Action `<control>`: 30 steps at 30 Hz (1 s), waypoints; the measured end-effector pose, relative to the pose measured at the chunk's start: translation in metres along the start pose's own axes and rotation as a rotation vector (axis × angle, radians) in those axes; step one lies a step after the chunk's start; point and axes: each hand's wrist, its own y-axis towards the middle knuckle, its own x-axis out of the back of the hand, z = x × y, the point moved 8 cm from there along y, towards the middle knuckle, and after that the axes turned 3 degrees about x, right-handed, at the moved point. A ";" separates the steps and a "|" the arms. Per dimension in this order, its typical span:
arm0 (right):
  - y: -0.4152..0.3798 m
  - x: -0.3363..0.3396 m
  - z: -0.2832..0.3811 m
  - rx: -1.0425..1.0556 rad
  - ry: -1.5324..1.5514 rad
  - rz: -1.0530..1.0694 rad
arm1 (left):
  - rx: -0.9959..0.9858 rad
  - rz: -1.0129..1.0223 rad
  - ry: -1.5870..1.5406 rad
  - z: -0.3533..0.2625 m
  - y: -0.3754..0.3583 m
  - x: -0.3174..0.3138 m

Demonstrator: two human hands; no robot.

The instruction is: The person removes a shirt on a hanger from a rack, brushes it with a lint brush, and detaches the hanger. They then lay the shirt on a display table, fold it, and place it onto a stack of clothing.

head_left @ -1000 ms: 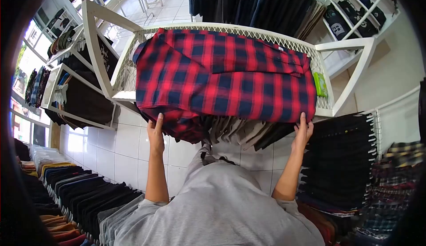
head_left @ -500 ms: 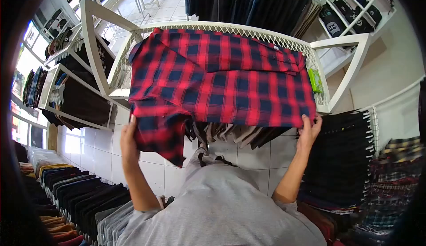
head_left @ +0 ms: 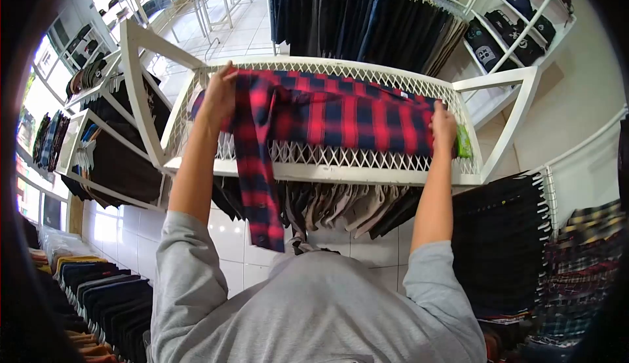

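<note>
A red and navy plaid shirt (head_left: 354, 119) lies folded into a narrow strip across a white mesh rack shelf (head_left: 367, 175). My left hand (head_left: 221, 94) is closed on the shirt at its left end, near the far edge of the shelf. One sleeve hangs down over the shelf's front edge, left of the middle. At the right end, my right hand (head_left: 443, 127) grips the collar end of the shirt. Just right of that hand, a small green packet (head_left: 464, 141) rests on the mesh.
Dark trousers (head_left: 354, 22) hang on a rail behind the shelf, and more trousers (head_left: 341, 206) hang beneath it. Caps and bags (head_left: 511, 35) sit on a rack at the back right. Hung shirts (head_left: 105, 291) fill the lower left; black garments (head_left: 498, 238) hang at right.
Both hands have moved away from my body, carrying the shirt's near edge over onto its far side. The shirt is now much narrower, uncovering the front mesh, with a sleeve dangling.
</note>
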 end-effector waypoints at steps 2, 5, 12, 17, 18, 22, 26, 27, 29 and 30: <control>-0.064 0.014 0.041 0.105 -0.298 -0.159 | -0.073 -0.143 0.119 0.016 0.004 0.008; -0.098 0.001 0.074 0.521 -0.476 -0.333 | -0.118 -0.249 0.240 0.029 0.010 0.024; -0.128 -0.068 0.071 0.608 -0.685 0.000 | -0.076 -0.188 0.271 0.042 0.017 0.038; -0.128 -0.068 0.055 0.538 -0.699 0.075 | -0.177 -0.228 0.025 0.048 0.022 0.060; -0.128 -0.067 0.056 0.540 -0.696 0.071 | -0.181 -0.225 0.025 0.045 0.015 0.056; -0.136 -0.061 0.063 0.592 -0.681 -0.001 | -0.814 -0.554 0.890 0.001 -0.078 -0.008; -0.154 -0.065 0.092 0.924 -0.476 0.056 | -0.926 -0.996 1.491 -0.002 -0.137 -0.013; -0.155 -0.068 0.097 0.950 -0.451 0.072 | -0.886 -1.064 1.547 -0.001 -0.142 -0.006; -0.158 -0.070 0.107 1.017 -0.445 0.067 | -0.782 -1.115 1.508 0.007 -0.140 0.019; -0.158 -0.071 0.113 1.059 -0.463 0.048 | -0.865 -1.112 1.497 0.007 -0.142 0.017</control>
